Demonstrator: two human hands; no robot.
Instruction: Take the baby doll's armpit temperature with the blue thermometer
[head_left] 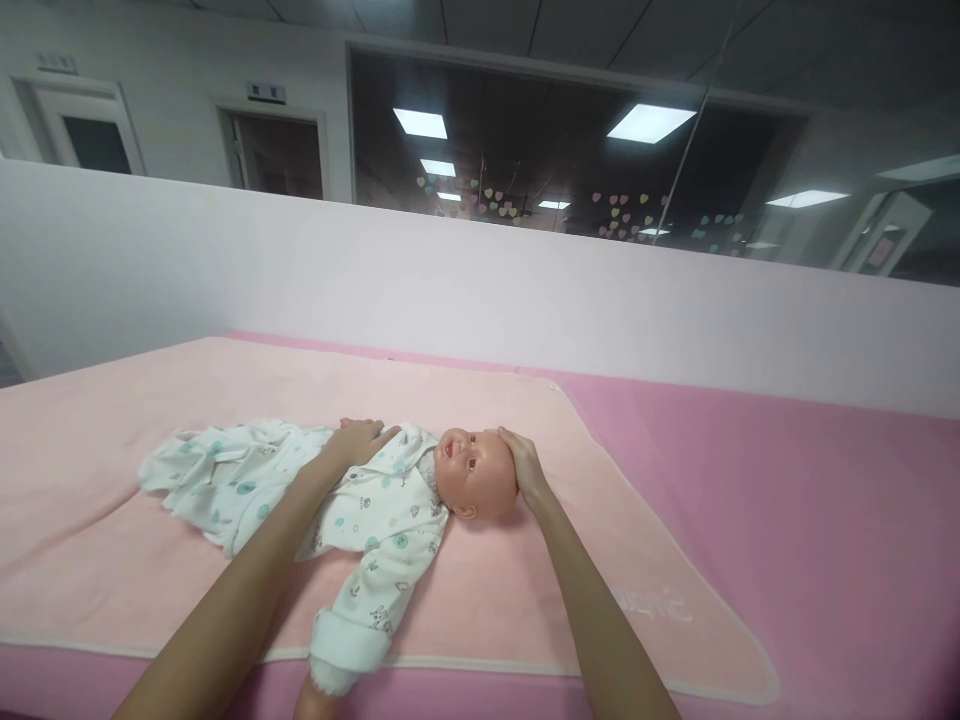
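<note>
A baby doll (474, 476) lies on its back on a pale peach blanket (150, 400), head to the right, dressed in a white patterned sleepsuit (375, 520). My left hand (358, 442) rests flat on the doll's chest, fingers spread over the sleepsuit. My right hand (525, 466) cups the top of the doll's head from the right. One sleeve of the sleepsuit (352, 640) reaches toward the near edge of the blanket.
The blanket lies on a pink mattress surface (810, 520). A white partition wall (480, 290) runs along the far side. Beyond it are a dark window with heart stickers (570, 205) and doors (274, 155).
</note>
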